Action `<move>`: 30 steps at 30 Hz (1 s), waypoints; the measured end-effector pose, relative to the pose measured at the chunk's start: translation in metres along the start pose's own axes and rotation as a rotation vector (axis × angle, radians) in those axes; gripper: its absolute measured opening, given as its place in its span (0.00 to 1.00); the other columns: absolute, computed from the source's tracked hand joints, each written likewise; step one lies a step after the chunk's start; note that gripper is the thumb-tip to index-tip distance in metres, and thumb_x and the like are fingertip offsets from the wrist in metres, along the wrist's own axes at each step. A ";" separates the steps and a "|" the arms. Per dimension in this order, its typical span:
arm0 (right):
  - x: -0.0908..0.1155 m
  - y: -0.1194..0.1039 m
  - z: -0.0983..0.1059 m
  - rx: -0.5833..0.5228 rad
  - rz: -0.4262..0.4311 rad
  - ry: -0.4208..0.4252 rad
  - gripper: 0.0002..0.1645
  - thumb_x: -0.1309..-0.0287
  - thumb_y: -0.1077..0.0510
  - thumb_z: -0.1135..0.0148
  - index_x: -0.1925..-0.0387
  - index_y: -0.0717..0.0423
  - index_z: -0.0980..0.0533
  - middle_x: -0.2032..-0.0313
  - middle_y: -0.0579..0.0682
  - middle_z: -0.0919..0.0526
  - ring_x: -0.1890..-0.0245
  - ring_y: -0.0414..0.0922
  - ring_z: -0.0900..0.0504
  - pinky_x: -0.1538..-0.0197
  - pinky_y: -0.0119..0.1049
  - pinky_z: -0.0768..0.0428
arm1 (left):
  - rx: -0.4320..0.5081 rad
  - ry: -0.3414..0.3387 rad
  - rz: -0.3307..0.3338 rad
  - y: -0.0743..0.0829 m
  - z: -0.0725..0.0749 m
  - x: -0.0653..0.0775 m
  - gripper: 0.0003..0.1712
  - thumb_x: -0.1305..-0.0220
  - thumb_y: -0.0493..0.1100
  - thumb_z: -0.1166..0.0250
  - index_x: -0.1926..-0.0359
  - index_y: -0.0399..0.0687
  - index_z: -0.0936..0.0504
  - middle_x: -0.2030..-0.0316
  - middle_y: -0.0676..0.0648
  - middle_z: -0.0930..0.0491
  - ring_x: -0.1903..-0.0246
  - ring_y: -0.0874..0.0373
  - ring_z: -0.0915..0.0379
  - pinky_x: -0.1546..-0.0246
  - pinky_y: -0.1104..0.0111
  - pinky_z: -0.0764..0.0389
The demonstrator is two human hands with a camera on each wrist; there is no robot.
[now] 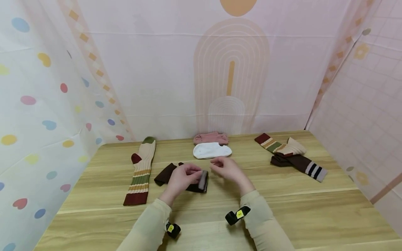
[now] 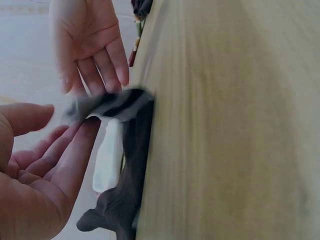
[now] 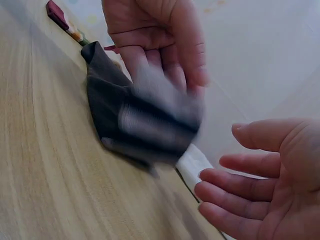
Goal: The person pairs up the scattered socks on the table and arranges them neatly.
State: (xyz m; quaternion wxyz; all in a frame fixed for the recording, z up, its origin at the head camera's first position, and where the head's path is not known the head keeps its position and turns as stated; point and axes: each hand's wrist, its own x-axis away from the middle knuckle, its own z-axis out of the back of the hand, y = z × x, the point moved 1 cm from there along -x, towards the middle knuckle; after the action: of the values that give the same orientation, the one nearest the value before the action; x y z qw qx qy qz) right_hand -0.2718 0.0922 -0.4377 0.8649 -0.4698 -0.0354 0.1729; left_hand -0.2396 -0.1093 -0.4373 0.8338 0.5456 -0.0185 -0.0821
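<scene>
Nearest: two pale sleeves (image 1: 147, 223) reach in over the near edge of the surface (image 1: 314, 216). Black wrist bands (image 1: 238, 215) with yellow labels, one per arm.

Mid-surface, left of centre: dark brown sock (image 1: 164, 174), lying crosswise, one end toward the left edge, striped grey-and-black cuff toward the right. Cuff stands up off the wood; blurred in both wrist views. Left hand (image 1: 184, 177) over this sock: fingers nearly straight, cuff across the fingertips, thumb wide apart from them in the left wrist view. Right hand (image 1: 230, 170) just right of the cuff, nothing held; fingers loosely extended, thumb wide of them.

Toward the left edge: ribbed striped sock (image 1: 143, 167), laid lengthwise. Burgundy cuff nearest, green toe near the far edge, burgundy heel on its left-edge side.

Toward the right edge: second dark brown sock (image 1: 298, 162), banded grey-and-black cuff pointing to that edge. Against its farther side, a second striped sock (image 1: 276, 146), bent, burgundy cuff near the far edge, short of the far right corner.

Beyond the hands, middle: white ankle sock (image 1: 211, 150). Just behind it, pink ankle sock (image 1: 211, 138), at the far edge.

Farthest: pale printed backdrop (image 1: 157, 69), arch motif.
</scene>
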 end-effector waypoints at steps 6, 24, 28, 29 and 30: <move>0.001 0.000 -0.001 0.000 -0.023 -0.016 0.18 0.33 0.59 0.39 0.47 0.68 0.22 0.58 0.56 0.15 0.58 0.48 0.18 0.56 0.38 0.20 | 0.112 -0.036 0.004 -0.002 0.001 0.001 0.12 0.33 0.34 0.36 0.53 0.28 0.19 0.61 0.36 0.15 0.63 0.49 0.15 0.63 0.63 0.15; 0.003 0.000 -0.004 0.170 -0.033 -0.089 0.17 0.39 0.58 0.32 0.51 0.64 0.21 0.58 0.53 0.15 0.56 0.49 0.18 0.52 0.43 0.20 | -0.215 0.120 -0.087 -0.005 0.042 0.003 0.11 0.35 0.37 0.33 0.54 0.36 0.16 0.62 0.45 0.16 0.60 0.49 0.21 0.54 0.56 0.22; 0.005 -0.002 -0.004 0.196 -0.058 -0.107 0.18 0.40 0.57 0.31 0.51 0.63 0.21 0.59 0.53 0.15 0.57 0.48 0.18 0.54 0.43 0.20 | -0.220 0.146 -0.087 -0.007 0.053 0.002 0.12 0.35 0.37 0.34 0.53 0.35 0.17 0.61 0.42 0.16 0.58 0.47 0.20 0.54 0.55 0.22; 0.005 -0.002 -0.004 0.202 -0.064 -0.110 0.19 0.40 0.56 0.31 0.51 0.62 0.21 0.59 0.53 0.15 0.57 0.48 0.18 0.54 0.43 0.20 | -0.227 0.153 -0.088 -0.008 0.056 0.002 0.13 0.35 0.37 0.34 0.52 0.34 0.17 0.60 0.42 0.16 0.58 0.47 0.20 0.53 0.55 0.22; 0.005 -0.002 -0.004 0.207 -0.065 -0.112 0.19 0.40 0.56 0.31 0.51 0.62 0.21 0.59 0.52 0.15 0.57 0.48 0.18 0.54 0.43 0.20 | -0.234 0.159 -0.086 -0.009 0.059 0.002 0.13 0.35 0.37 0.34 0.52 0.34 0.17 0.60 0.42 0.16 0.58 0.47 0.20 0.53 0.55 0.22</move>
State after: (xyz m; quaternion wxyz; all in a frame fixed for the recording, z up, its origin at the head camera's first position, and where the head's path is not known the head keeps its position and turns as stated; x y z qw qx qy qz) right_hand -0.2654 0.0897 -0.4382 0.9106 -0.3663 -0.0811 0.1735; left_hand -0.2463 -0.1668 -0.4216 0.8862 0.4498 0.0809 -0.0759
